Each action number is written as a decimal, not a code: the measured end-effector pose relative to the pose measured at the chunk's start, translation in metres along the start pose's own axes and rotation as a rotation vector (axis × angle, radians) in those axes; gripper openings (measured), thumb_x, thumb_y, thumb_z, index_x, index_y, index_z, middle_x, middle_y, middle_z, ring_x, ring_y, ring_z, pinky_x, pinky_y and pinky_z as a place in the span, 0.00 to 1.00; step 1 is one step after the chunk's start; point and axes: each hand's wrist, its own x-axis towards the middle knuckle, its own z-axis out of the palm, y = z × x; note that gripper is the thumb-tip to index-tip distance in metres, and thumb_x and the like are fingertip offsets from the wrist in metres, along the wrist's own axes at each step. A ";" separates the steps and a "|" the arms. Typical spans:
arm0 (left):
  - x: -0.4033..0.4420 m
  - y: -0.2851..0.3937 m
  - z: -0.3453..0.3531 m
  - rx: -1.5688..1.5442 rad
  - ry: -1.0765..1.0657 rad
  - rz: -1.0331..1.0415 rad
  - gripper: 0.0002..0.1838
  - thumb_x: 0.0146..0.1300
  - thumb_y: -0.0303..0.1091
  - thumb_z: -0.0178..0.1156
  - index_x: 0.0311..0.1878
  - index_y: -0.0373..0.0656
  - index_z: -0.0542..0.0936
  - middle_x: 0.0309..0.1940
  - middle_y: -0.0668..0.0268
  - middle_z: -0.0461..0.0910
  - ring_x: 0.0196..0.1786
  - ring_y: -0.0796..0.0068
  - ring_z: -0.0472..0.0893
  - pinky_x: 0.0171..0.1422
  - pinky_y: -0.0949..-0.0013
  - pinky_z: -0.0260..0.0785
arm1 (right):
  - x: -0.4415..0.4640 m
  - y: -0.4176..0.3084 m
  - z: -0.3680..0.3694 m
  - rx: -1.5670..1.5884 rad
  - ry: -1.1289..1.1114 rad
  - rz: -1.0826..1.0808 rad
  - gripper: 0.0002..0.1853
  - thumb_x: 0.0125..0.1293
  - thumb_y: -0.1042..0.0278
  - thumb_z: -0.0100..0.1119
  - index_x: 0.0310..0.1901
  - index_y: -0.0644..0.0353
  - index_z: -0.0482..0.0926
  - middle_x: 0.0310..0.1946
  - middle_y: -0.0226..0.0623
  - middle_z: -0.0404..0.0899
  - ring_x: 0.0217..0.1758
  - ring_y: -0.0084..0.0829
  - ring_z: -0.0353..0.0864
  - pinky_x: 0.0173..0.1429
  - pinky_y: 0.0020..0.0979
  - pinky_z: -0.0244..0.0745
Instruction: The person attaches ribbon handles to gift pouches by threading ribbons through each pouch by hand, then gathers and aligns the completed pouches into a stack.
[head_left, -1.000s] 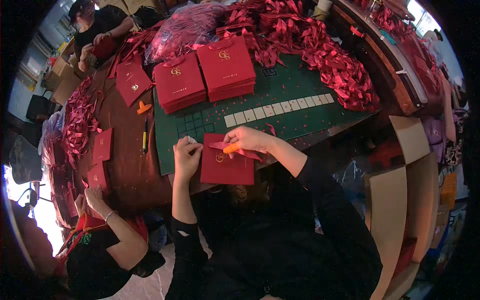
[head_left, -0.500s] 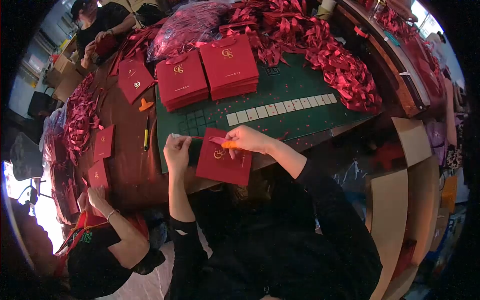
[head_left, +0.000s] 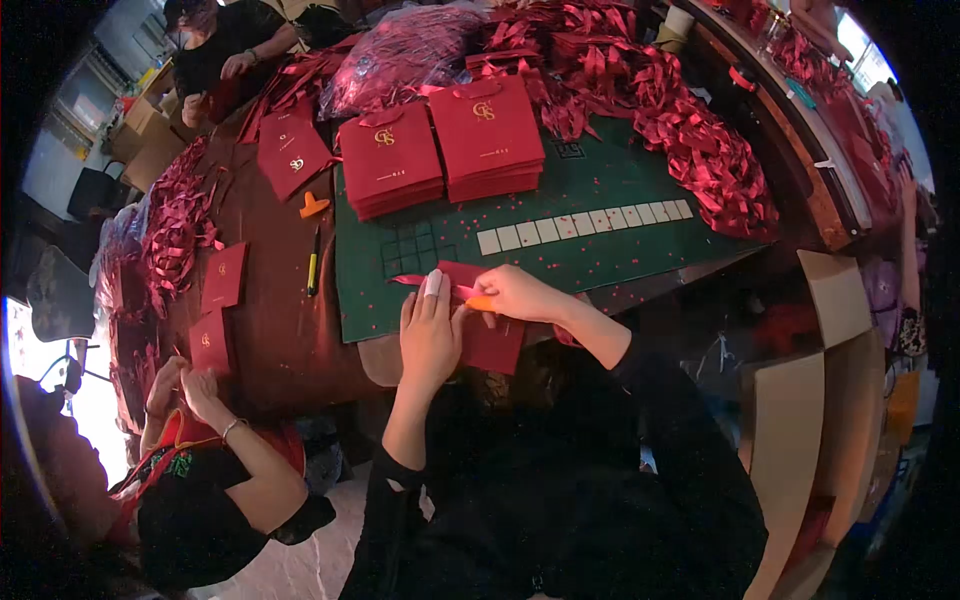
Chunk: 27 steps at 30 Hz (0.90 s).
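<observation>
A red paper bag (head_left: 500,346) lies at the near edge of the green mat (head_left: 600,262), partly covered by both hands. My left hand (head_left: 431,335) rests flat over its left part, fingers stretched out and one fingertip wrapped in white. From under those fingers a pink-red ribbon (head_left: 408,280) sticks out to the left. My right hand (head_left: 518,298), with orange wrapping on a finger, is closed on the ribbon at the bag's top. Two stacks of red bags, one on the left (head_left: 390,160) and one on the right (head_left: 487,135), stand farther back on the mat.
Ribbon heaps (head_left: 700,160) and a plastic-wrapped bundle (head_left: 400,55) lie behind. A yellow cutter (head_left: 313,270) and an orange tool (head_left: 314,206) are on the left. Co-workers sit at the left front (head_left: 210,490) and back left (head_left: 225,50). A cardboard box (head_left: 790,420) stands right.
My left hand first drew the ribbon out leftward, then moved right and opened flat over the bag. My right hand stayed closed near the bag's top. The whole view shifted slightly.
</observation>
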 end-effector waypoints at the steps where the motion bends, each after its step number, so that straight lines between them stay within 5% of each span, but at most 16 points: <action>1: -0.001 0.001 -0.002 -0.010 -0.038 -0.011 0.28 0.69 0.43 0.50 0.66 0.35 0.65 0.66 0.52 0.66 0.69 0.58 0.66 0.72 0.56 0.54 | -0.003 -0.003 -0.004 -0.016 -0.041 -0.022 0.11 0.69 0.66 0.53 0.34 0.66 0.77 0.22 0.34 0.81 0.26 0.22 0.79 0.34 0.24 0.72; 4: -0.002 0.006 0.005 0.043 -0.019 -0.049 0.28 0.69 0.42 0.50 0.67 0.35 0.64 0.66 0.52 0.66 0.69 0.58 0.65 0.73 0.55 0.52 | -0.033 -0.016 -0.020 0.194 -0.321 0.114 0.10 0.69 0.71 0.51 0.38 0.68 0.79 0.23 0.39 0.82 0.26 0.24 0.81 0.33 0.24 0.73; 10: 0.000 0.008 0.009 0.027 -0.043 -0.096 0.27 0.69 0.41 0.48 0.67 0.34 0.63 0.68 0.52 0.63 0.71 0.58 0.63 0.74 0.53 0.50 | -0.078 -0.017 -0.030 0.341 -0.682 -0.069 0.11 0.65 0.68 0.61 0.41 0.69 0.83 0.35 0.38 0.84 0.41 0.27 0.82 0.48 0.28 0.75; 12: 0.001 0.011 0.002 0.040 0.068 -0.139 0.27 0.67 0.36 0.51 0.65 0.31 0.64 0.65 0.51 0.65 0.67 0.51 0.65 0.71 0.53 0.54 | -0.068 0.001 -0.015 0.439 -0.559 -0.397 0.11 0.64 0.67 0.62 0.41 0.69 0.83 0.41 0.39 0.83 0.43 0.26 0.79 0.49 0.27 0.73; 14: 0.000 0.011 -0.006 0.046 0.361 -0.205 0.23 0.65 0.32 0.54 0.61 0.32 0.70 0.55 0.51 0.72 0.55 0.47 0.71 0.62 0.53 0.61 | -0.057 0.019 0.001 0.675 -0.264 -0.315 0.11 0.65 0.65 0.61 0.42 0.66 0.83 0.37 0.35 0.80 0.39 0.21 0.75 0.45 0.24 0.71; 16: -0.014 0.005 -0.016 -0.144 0.225 -0.441 0.16 0.65 0.31 0.55 0.54 0.36 0.77 0.44 0.53 0.75 0.48 0.50 0.73 0.56 0.54 0.63 | -0.046 0.013 0.010 0.929 -0.036 -0.092 0.11 0.70 0.66 0.53 0.43 0.63 0.81 0.29 0.30 0.77 0.32 0.18 0.73 0.38 0.20 0.68; 19: -0.027 0.003 -0.028 -0.331 0.101 -0.518 0.13 0.69 0.31 0.51 0.49 0.37 0.80 0.45 0.53 0.75 0.52 0.51 0.73 0.62 0.56 0.63 | -0.029 0.015 0.028 0.691 0.219 -0.107 0.10 0.72 0.70 0.49 0.43 0.63 0.81 0.29 0.33 0.79 0.29 0.19 0.75 0.33 0.20 0.69; 20: -0.029 0.002 -0.030 -0.451 0.085 -0.489 0.12 0.69 0.29 0.50 0.49 0.36 0.80 0.44 0.53 0.76 0.50 0.53 0.75 0.61 0.58 0.64 | -0.029 0.014 0.030 0.695 0.214 -0.106 0.10 0.72 0.70 0.49 0.43 0.63 0.81 0.29 0.33 0.79 0.29 0.19 0.75 0.33 0.20 0.69; 21: -0.030 0.000 -0.030 -0.569 0.140 -0.536 0.11 0.65 0.24 0.53 0.48 0.37 0.80 0.38 0.55 0.76 0.44 0.58 0.76 0.50 0.64 0.69 | -0.028 0.013 0.033 0.655 0.244 -0.118 0.09 0.71 0.72 0.50 0.44 0.64 0.81 0.29 0.33 0.79 0.30 0.20 0.76 0.34 0.20 0.71; 27: -0.031 -0.012 -0.027 -0.845 0.132 -0.525 0.13 0.65 0.19 0.50 0.50 0.36 0.80 0.44 0.60 0.80 0.50 0.70 0.79 0.57 0.71 0.69 | -0.029 0.005 0.035 0.638 0.268 -0.090 0.09 0.68 0.80 0.49 0.45 0.67 0.80 0.34 0.39 0.82 0.33 0.22 0.80 0.39 0.23 0.75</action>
